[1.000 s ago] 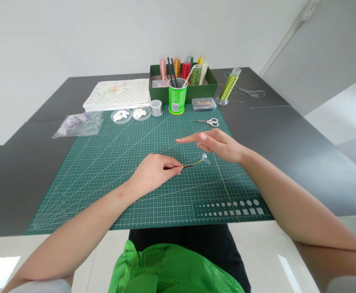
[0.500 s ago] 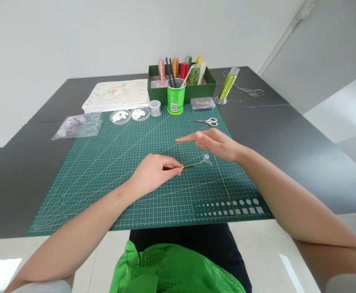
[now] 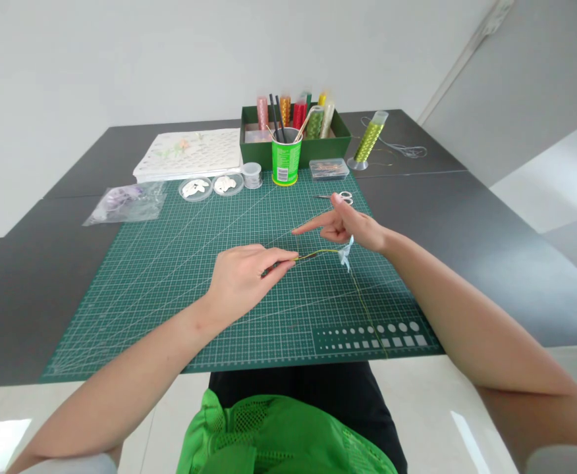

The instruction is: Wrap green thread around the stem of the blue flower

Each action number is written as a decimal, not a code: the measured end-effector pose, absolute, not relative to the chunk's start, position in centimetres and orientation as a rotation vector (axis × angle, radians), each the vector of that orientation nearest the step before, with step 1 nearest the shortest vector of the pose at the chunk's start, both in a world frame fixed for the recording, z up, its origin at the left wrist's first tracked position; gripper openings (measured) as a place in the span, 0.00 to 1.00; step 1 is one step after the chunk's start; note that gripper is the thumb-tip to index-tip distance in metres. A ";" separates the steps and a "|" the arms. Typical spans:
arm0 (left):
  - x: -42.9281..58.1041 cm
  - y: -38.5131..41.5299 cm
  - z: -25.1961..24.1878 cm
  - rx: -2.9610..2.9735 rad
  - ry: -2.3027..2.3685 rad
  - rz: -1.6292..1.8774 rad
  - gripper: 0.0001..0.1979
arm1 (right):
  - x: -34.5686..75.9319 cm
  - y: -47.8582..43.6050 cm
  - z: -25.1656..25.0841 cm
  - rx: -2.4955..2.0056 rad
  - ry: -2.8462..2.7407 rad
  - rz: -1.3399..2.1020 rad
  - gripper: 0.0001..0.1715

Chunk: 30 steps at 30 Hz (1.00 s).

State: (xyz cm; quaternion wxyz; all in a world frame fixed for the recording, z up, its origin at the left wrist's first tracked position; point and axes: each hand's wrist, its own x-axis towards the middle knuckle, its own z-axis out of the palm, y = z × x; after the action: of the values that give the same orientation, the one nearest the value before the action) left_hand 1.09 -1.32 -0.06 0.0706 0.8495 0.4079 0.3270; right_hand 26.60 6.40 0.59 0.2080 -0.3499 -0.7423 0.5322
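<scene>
Between thumb and fingertips, my left hand point(image 3: 242, 276) pinches the end of a thin flower stem point(image 3: 324, 251) wrapped in yellow-green thread. At the stem's right end is a pale blue flower point(image 3: 346, 255), just below my right hand point(image 3: 350, 225). That hand has its index finger stretched to the left and its thumb raised, while the other fingers curl in. A fine green thread point(image 3: 362, 299) emerges below the right hand and runs down the mat to its front edge. Its path inside the curled fingers is hidden.
A green cutting mat point(image 3: 170, 289) covers the table's middle. Behind lie small scissors point(image 3: 346, 197), a clear case point(image 3: 329, 168), a green cup point(image 3: 285, 161), a thread box point(image 3: 256, 155) and a yellow-green spool point(image 3: 370, 138). Petal dishes point(image 3: 195, 189), a plastic bag point(image 3: 128, 203) and a white board point(image 3: 192, 155) stand left.
My left hand has lifted and tilted the stem, and the flower has turned and moved slightly right. My right thumb has risen away from the index finger.
</scene>
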 end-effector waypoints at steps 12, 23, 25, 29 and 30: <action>1.4 -1.5 -0.5 2.531 1.122 1.184 0.11 | 26.4 6.7 0.1 -0.881 -2.085 1.518 0.54; 1.4 -1.5 0.1 2.423 1.234 1.160 0.08 | 26.7 7.4 -0.7 -0.962 -1.917 1.644 0.54; 1.4 -1.4 0.3 2.217 1.249 1.154 0.08 | 26.5 7.7 -0.6 -0.916 -1.789 1.782 0.51; 1.4 -1.1 0.6 1.884 1.231 1.155 0.08 | 26.3 8.1 -0.7 -0.988 -1.456 1.789 0.37; 1.4 -1.0 0.7 1.841 1.224 1.156 0.08 | 26.2 8.2 -0.9 -1.105 -1.452 1.691 0.33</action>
State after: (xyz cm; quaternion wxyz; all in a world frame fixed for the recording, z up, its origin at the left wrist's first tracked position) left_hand 1.45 -1.00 0.67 0.3180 0.6996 0.4651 0.4394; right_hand 26.21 8.16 -0.87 0.3211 -0.4205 -0.5528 0.6438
